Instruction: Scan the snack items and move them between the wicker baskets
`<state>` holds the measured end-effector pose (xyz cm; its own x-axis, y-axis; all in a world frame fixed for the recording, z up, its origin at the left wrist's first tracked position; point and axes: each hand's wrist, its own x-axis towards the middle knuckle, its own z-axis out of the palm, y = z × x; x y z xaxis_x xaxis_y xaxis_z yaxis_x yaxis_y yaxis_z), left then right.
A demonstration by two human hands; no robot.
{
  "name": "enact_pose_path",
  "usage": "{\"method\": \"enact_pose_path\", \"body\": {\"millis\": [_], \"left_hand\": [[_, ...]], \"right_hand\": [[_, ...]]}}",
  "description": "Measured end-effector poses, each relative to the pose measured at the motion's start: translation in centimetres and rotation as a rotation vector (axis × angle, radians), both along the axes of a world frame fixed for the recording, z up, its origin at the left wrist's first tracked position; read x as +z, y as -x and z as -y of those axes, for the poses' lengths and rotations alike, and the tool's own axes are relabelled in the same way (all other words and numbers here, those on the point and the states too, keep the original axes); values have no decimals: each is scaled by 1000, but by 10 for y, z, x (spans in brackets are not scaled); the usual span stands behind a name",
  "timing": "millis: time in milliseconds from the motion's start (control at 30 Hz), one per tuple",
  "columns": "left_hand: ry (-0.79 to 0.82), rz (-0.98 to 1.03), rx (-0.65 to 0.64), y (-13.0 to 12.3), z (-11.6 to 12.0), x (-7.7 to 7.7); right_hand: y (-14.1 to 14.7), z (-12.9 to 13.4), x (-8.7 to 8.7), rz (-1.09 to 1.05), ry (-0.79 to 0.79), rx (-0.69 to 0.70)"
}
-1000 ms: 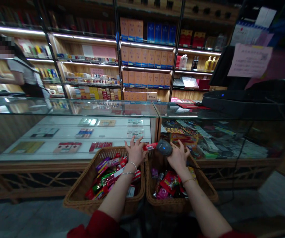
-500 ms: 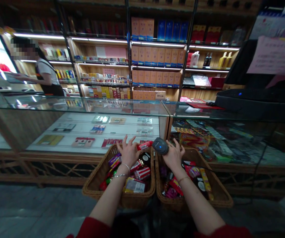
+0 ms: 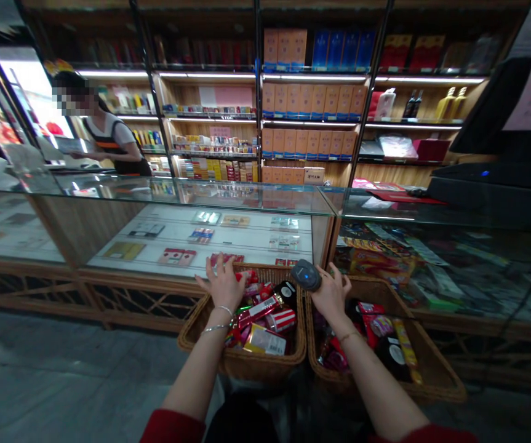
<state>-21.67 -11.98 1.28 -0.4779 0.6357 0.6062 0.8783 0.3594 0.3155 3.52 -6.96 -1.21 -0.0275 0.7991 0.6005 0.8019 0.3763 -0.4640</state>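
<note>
My left hand is over the left wicker basket. Its thumb pinches a small red packet while the other fingers spread out. Below it lie several wrapped snacks, among them a long red packet with a white label and a red-and-white striped pack. Above the right wicker basket, my right hand grips a dark handheld barcode scanner with a small blue light. That basket holds more packets, including a long yellow one; my forearm hides some of them.
A glass display counter runs behind the baskets. Shelves of boxes and bottles stand beyond. A dark monitor is on the counter at right. A person in a dark apron stands behind the counter at left.
The view has turned left, so the scene sits further right. My left hand has drawn left and back with the red packet. The scanner stays in my right hand.
</note>
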Motion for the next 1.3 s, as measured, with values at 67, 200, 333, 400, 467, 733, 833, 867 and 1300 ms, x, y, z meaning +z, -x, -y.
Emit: {"method": "enact_pose_path", "body": {"millis": [67, 200, 333, 400, 467, 733, 833, 867, 1300], "left_hand": [[21, 1, 15, -1, 0, -2], [51, -24, -6, -4, -2, -4], [46, -55, -30, -9, -6, -7], [35, -69, -47, -14, -9, -7], [26, -81, -67, -20, -11, -7], [64, -118, -204, -68, -20, -1], [77, -129, -280, -93, -26, 0], [81, -128, -306, -101, -28, 0], [202, -173, -629, -207, -45, -7]], "right_hand": [[-1, 0, -1, -4, -1, 2], [-3, -1, -1, -1, -19, 0], [-9, -3, -1, 15, -38, -17], [-13, -5, 0, 40, -51, -27], [-18, -6, 1, 65, -67, -42], [-60, -10, 4, 146, -110, -122], [-82, -14, 2, 168, -120, -155], [-90, -15, 0, 175, -121, -165], [-182, -23, -23, 188, -105, -335]]}}
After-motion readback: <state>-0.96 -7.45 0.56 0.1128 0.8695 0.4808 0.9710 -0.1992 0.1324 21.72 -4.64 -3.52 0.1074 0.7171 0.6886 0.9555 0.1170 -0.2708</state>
